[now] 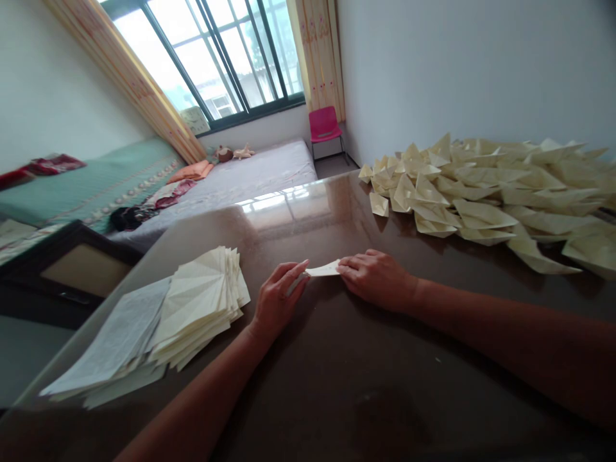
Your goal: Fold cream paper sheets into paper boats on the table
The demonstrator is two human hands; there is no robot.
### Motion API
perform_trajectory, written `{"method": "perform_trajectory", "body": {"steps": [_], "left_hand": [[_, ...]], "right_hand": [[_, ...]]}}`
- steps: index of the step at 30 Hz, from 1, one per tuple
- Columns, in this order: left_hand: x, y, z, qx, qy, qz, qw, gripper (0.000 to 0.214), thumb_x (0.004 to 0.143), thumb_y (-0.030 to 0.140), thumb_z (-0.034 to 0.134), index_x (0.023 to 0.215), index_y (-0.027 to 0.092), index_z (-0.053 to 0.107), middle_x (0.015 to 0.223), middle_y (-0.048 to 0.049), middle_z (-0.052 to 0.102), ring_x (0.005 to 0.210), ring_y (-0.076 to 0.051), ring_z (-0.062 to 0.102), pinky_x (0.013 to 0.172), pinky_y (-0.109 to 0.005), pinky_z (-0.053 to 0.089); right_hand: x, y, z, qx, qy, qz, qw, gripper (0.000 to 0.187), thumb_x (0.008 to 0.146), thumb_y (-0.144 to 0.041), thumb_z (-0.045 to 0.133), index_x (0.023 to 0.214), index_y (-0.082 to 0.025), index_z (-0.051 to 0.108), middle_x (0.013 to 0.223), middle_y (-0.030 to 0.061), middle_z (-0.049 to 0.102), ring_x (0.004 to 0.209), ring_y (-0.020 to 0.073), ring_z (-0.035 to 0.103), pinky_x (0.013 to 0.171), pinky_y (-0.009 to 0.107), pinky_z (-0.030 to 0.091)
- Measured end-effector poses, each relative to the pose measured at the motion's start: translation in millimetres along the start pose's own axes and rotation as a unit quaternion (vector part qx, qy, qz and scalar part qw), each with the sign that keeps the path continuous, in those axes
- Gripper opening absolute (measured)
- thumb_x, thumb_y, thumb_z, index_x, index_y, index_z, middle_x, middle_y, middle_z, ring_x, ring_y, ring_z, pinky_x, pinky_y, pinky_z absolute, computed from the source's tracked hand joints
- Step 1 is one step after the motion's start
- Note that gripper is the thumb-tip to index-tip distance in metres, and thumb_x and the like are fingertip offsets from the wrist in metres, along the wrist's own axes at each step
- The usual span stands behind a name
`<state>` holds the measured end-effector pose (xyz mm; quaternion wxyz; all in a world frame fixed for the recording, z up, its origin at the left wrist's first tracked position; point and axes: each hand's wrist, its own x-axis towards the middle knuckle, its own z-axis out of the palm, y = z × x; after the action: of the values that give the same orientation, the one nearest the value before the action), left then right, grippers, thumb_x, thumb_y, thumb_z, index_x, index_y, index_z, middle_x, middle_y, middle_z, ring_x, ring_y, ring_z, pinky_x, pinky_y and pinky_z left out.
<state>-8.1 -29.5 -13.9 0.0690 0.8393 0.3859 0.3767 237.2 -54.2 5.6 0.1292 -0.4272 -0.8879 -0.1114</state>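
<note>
A small folded piece of cream paper (323, 269) is stretched between my two hands, just over the dark glossy table (308, 372). My left hand (280, 296) pinches its left end between thumb and fingers. At the other end, my right hand (373, 277) has its fingers closed over the paper, hiding that part. Left of my left hand lies a stack of creased cream sheets (199, 292), partly on top of some greyish printed sheets (115, 333). Many folded paper boats (481, 192) are heaped on the right side of the table.
Behind the table stands a bed (269, 168) with clothes and soft toys on it. A pink chair (325, 124) is by the curtain under the window. A dark wooden cabinet (81, 269) is at the left. The white wall (471, 70) rises behind the heap.
</note>
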Motion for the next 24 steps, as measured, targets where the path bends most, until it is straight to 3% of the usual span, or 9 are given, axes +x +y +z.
{"method": "perform_trajectory", "body": {"steps": [4,10,14,17,19,21,24], "left_hand": [[0.2,0.8,-0.6,0.008,0.006,-0.010,1.000,0.041,0.088,0.026,0.060,0.128,0.028,0.055,0.105,-0.0035,0.063,0.092,-0.015,0.064,0.088,-0.030,0.053],[0.0,10.0,-2.4,0.012,-0.028,0.066,0.997,0.042,0.088,0.023,0.060,0.129,0.025,0.054,0.112,-0.0069,0.064,0.103,-0.018,0.060,0.093,-0.034,0.050],[-0.4,18.0,-2.6,-0.055,-0.026,0.033,0.998,0.035,0.089,0.020,0.058,0.123,0.023,0.060,0.102,-0.0055,0.069,0.085,-0.013,0.064,0.079,-0.025,0.052],[0.6,21.1,-2.8,-0.114,-0.002,-0.021,0.993,0.026,0.090,0.020,0.055,0.113,0.020,0.066,0.097,-0.0052,0.071,0.066,-0.009,0.062,0.065,-0.020,0.052],[1.5,22.9,-3.3,-0.147,0.012,-0.046,0.988,0.024,0.091,0.021,0.054,0.111,0.018,0.067,0.094,-0.0048,0.071,0.058,-0.007,0.061,0.060,-0.019,0.052],[2.0,25.4,-4.0,-0.170,0.009,-0.066,0.983,0.025,0.090,0.021,0.054,0.112,0.017,0.066,0.090,-0.0036,0.071,0.055,-0.007,0.061,0.058,-0.018,0.052],[1.2,28.5,-4.8,-0.187,-0.046,-0.072,0.979,0.030,0.092,0.022,0.051,0.119,0.015,0.062,0.088,-0.0035,0.071,0.057,-0.008,0.064,0.060,-0.018,0.053]], "right_hand": [[0.8,-0.9,-2.3,0.011,0.000,0.012,1.000,0.023,0.094,-0.023,0.046,0.105,-0.015,0.065,0.107,0.0109,0.068,0.093,0.0207,0.064,0.077,0.031,0.038],[-0.5,-1.9,-0.8,0.004,0.010,0.000,1.000,0.025,0.094,-0.021,0.045,0.108,-0.014,0.063,0.110,0.0120,0.068,0.094,0.0217,0.063,0.077,0.033,0.039],[-1.4,-1.8,-2.1,0.025,0.049,-0.011,0.998,0.027,0.094,-0.021,0.044,0.115,-0.016,0.061,0.117,0.0105,0.065,0.098,0.0231,0.061,0.081,0.036,0.041],[1.3,0.0,-1.6,0.111,0.107,0.019,0.988,0.034,0.093,-0.025,0.046,0.127,-0.019,0.054,0.131,0.0089,0.057,0.109,0.0245,0.055,0.090,0.039,0.042],[4.2,2.1,0.9,0.212,0.148,0.073,0.963,0.045,0.091,-0.031,0.050,0.135,-0.019,0.045,0.140,0.0109,0.048,0.114,0.0246,0.053,0.092,0.039,0.043],[6.8,4.9,4.5,0.332,0.155,0.140,0.920,0.054,0.090,-0.037,0.052,0.138,-0.017,0.039,0.139,0.0141,0.047,0.105,0.0224,0.058,0.085,0.036,0.048],[8.2,9.5,9.1,0.463,0.094,0.203,0.857,0.058,0.090,-0.040,0.051,0.139,-0.015,0.035,0.100,0.0085,0.066,0.076,0.0167,0.061,0.067,0.029,0.049]]}}
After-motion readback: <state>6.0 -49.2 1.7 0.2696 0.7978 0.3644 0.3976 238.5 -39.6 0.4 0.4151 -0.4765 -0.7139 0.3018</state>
